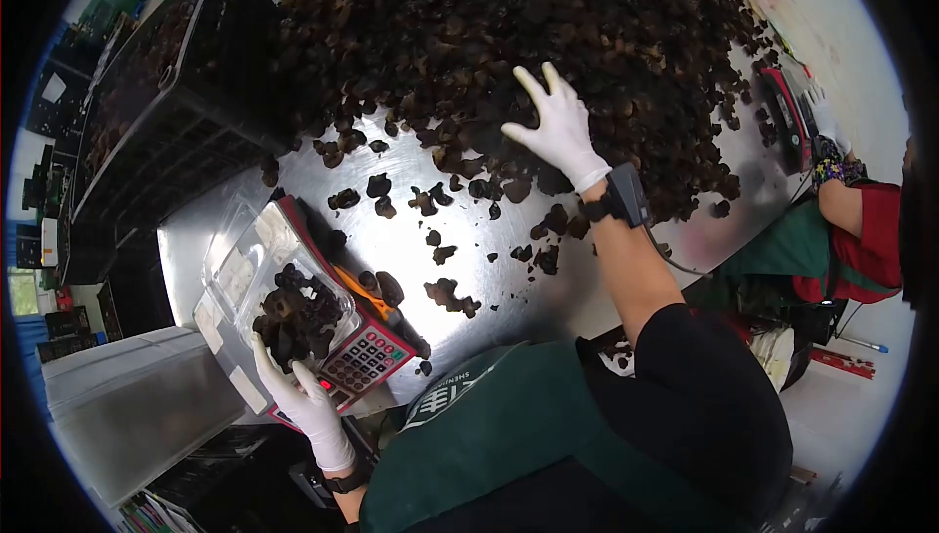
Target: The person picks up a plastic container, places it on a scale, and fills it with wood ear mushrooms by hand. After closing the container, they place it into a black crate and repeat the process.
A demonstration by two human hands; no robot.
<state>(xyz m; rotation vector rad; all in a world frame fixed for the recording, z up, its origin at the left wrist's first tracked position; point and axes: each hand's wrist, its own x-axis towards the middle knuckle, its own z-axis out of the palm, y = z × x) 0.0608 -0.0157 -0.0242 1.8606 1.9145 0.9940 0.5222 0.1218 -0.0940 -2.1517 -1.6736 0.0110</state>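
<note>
A clear plastic container (344,322) holding dark, curled pieces that look like dried wood-ear fungus (293,313) sits on a red and white weighing scale (368,361). My left hand (305,406), in a white glove, grips the container's near corner, index finger along one side and thumb at the near edge. Stretched over the large heap of the same dark pieces (469,34) is my right hand (559,130), also gloved in white. Its fingers are spread and nothing shows in them. A dark device is strapped to that wrist.
Loose pieces (452,296) lie scattered on the shiny metal table (411,249). An orange-handled tool (367,290) lies beside the scale. A black crate (186,112) stands at left, above a translucent bin (137,406). Another person's gloved hand (820,111) is by a second scale (785,120) at right.
</note>
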